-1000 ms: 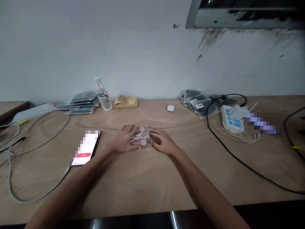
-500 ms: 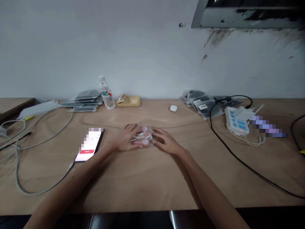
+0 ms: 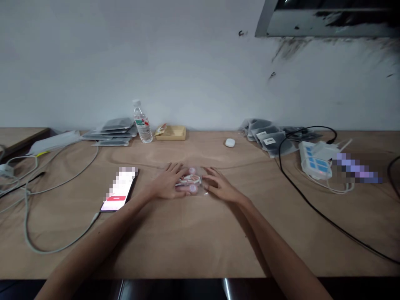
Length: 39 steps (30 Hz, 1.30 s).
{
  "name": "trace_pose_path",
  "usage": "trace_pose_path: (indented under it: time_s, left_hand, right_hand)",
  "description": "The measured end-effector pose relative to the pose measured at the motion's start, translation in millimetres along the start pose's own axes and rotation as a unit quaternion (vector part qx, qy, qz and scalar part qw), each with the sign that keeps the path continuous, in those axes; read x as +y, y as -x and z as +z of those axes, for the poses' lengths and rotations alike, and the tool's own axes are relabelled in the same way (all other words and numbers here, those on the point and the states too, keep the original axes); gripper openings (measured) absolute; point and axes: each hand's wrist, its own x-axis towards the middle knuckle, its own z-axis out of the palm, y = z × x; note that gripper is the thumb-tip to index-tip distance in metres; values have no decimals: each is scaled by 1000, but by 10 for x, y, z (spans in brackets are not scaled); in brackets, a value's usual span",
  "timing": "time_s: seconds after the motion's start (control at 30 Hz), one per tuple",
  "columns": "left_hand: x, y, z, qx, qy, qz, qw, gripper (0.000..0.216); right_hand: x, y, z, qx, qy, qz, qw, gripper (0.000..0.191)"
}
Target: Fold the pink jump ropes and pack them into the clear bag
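A clear plastic packet [image 3: 191, 181] with pink and white pieces inside lies flat on the wooden table, in the middle of the view. What the pieces are is too small to make out. My left hand [image 3: 168, 181] rests with spread fingers over the packet's left part and covers it. At the packet's right edge is my right hand [image 3: 221, 185], fingers apart and stretched toward it, its fingertips on or right beside the plastic.
A lit phone [image 3: 120, 189] on a cable lies left. Behind stand a water bottle [image 3: 143, 123], a small tan box [image 3: 173, 133], a white case [image 3: 230, 143] and stacked grey packets [image 3: 112, 132]. More packets [image 3: 271, 137], a power strip [image 3: 314, 160] and a black cable [image 3: 300, 199] are right.
The view has swung slightly left, so everything sits a little farther right in the picture. Both hands stay at the packet with almost the same pose.
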Motion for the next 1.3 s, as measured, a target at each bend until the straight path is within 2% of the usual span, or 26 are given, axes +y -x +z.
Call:
trace_pose_path:
  time_s: [0.1,0.17,0.27,0.47,0.67,0.73,0.87,1.0,1.1,1.3]
  left_hand:
    - [119,-29,-1,-20,-31,-45,998,77]
    - [182,-45,26,-19,-50,-71,996,83]
    - [203,-50,75,-10,-62,-81,995,89]
    - [62,-12,78,23,-64,-64,996,87]
    - [6,14,45,25,-54,-61,996,85]
    - [19,17,37,26,-52,-56,997,84]
    - [30,19,38,31,-44,-50,997,83]
    - [17,11,42,34,-34,-36,998,85]
    - [25,5,29,31,-33,-37,998,85]
    - [51,7,16,29,-32,-38,998,88]
  right_hand:
    - [23,-17,59,0,-44,47,998,49]
    - [32,-32,111,16,-58,68,996,55]
    - [23,-45,159,34,-62,77,994,57]
    - [-44,14,61,-8,-60,58,996,44]
    - [-115,61,-14,-27,-32,14,999,25]
    - [-129,60,2,-16,-6,3,1000,29]
    - [-183,65,57,-8,80,1,997,56]
    - [-256,84,105,-9,146,24,989,65]
    - [-264,87,124,-8,158,35,987,61]
    - [-179,70,125,17,113,46,992,49]
